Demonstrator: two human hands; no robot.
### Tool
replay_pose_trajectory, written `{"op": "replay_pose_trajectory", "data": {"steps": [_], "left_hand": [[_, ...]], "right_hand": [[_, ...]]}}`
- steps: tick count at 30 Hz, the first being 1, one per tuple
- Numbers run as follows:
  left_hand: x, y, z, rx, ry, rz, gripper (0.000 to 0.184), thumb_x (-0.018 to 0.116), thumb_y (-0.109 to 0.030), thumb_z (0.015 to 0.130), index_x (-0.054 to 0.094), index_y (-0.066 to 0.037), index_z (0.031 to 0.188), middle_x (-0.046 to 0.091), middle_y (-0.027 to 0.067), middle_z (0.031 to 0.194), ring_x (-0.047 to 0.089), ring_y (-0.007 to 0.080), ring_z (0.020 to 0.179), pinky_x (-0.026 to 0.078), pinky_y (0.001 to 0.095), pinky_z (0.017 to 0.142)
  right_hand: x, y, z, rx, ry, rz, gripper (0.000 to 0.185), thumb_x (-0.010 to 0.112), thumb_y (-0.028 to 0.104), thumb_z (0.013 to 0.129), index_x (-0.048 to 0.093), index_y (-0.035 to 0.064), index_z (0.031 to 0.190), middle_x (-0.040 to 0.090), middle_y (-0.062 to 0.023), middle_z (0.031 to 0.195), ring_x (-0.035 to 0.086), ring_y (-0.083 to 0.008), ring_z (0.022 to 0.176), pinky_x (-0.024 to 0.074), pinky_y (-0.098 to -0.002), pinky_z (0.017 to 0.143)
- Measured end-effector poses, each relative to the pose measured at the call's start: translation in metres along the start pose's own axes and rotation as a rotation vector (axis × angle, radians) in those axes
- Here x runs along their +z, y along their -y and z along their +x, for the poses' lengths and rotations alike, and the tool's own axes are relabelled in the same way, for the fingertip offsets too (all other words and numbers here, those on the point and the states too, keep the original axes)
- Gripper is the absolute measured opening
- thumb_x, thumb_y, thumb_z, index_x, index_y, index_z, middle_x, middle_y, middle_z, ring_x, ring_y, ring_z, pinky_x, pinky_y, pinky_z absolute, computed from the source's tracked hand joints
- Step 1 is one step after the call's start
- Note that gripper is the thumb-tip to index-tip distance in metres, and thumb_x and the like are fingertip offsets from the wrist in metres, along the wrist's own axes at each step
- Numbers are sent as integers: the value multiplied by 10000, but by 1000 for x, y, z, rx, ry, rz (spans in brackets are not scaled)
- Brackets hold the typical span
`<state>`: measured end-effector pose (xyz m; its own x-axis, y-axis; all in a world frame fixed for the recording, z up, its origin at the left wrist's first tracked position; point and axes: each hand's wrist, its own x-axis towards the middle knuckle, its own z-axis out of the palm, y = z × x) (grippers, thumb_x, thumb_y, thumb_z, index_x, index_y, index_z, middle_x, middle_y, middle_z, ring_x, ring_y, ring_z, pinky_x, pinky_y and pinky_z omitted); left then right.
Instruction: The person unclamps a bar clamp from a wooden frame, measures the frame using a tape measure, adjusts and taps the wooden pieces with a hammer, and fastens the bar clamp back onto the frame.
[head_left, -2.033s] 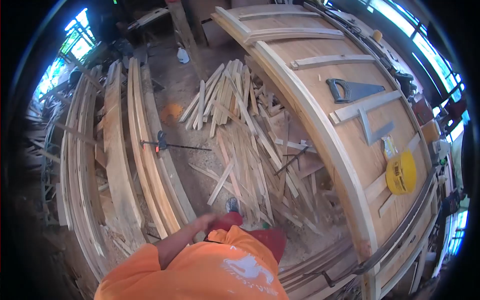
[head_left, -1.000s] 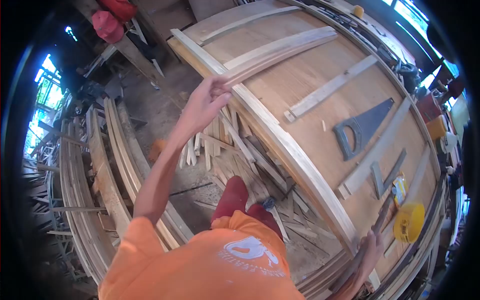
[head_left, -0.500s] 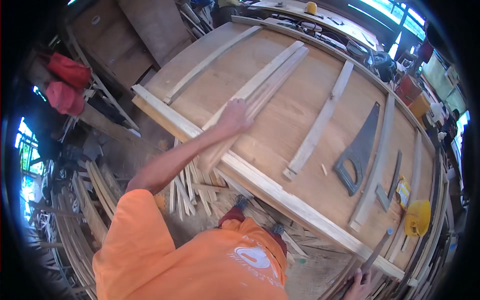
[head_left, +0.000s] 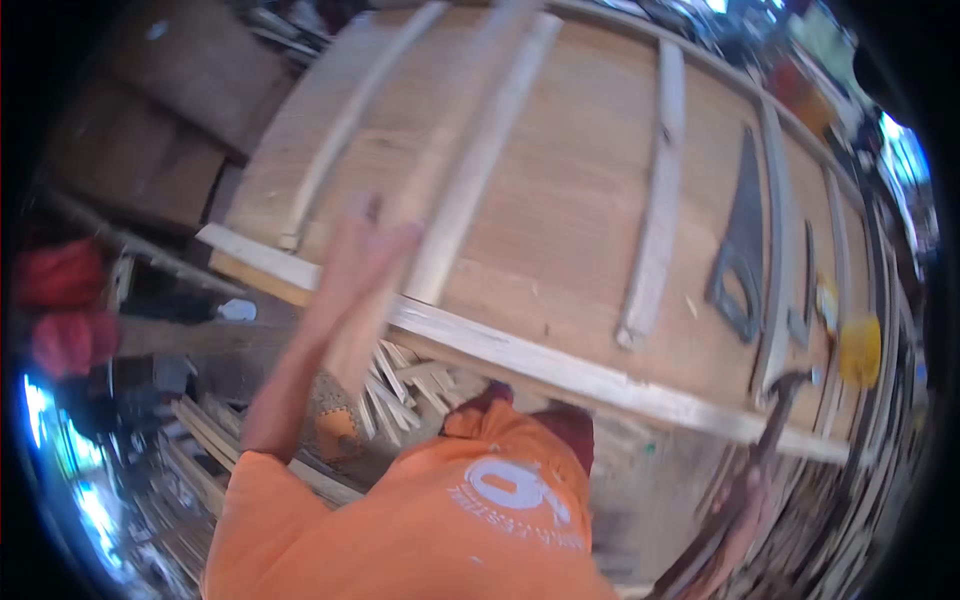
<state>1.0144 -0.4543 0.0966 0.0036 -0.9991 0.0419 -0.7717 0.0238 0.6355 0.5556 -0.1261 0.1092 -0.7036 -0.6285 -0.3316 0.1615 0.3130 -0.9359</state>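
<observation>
My left hand (head_left: 375, 245), blurred by motion, grips a long wooden board (head_left: 435, 165). The board lies slantwise over a framed plywood panel (head_left: 590, 150), and its near end sticks out past the panel's front rail. Just right of the board, a pale wooden slat (head_left: 480, 185) crosses the panel. Low on the right, my right hand (head_left: 750, 500) is closed around the handle of a hammer (head_left: 775, 425), whose head is near the front rail. A handsaw (head_left: 740, 250) rests on the panel between two slats.
Right of the saw are a metal square (head_left: 803, 295) and a yellow container (head_left: 859, 352). Wood offcuts (head_left: 395, 390) litter the floor under the panel's front edge. Red cloth items (head_left: 65, 300) hang at the left. Stacked timber stands at both sides.
My left hand has shifted the board leftward, from the right side of the slat to its left. The hammer has risen toward the front rail. The camera view has turned.
</observation>
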Motion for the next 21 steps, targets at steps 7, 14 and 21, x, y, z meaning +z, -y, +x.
{"op": "replay_pose_trajectory", "data": {"steps": [7, 14, 21], "left_hand": [[-3, 93, 57, 143, -53, 105, 596, 767, -258, 907, 588, 96, 1352, 710, 220, 1219, 687, 257, 1071, 516, 373, 960], [10, 130, 87, 121, -23, 206, 597, 763, -283, 902, 597, 102, 1328, 698, 262, 1197, 689, 339, 1098, 510, 409, 970], [-5, 111, 103, 111, 82, 310, 600, 779, -323, 923, 599, 75, 1334, 725, 201, 1133, 697, 254, 1003, 528, 367, 911]], "right_hand": [[30, 1, -13, 54, 42, 59, 541, 618, 218, 1019, 467, -29, 1476, 668, -96, 967, 620, -101, 606, 518, -223, 477], [38, 10, -14, 86, 113, 16, 610, 633, 257, 992, 460, -57, 1487, 679, -124, 981, 624, -104, 617, 530, -225, 482], [43, 25, 0, 100, 254, 88, 769, 670, 309, 929, 405, -73, 1542, 679, -162, 1007, 613, -115, 581, 515, -224, 448]]}}
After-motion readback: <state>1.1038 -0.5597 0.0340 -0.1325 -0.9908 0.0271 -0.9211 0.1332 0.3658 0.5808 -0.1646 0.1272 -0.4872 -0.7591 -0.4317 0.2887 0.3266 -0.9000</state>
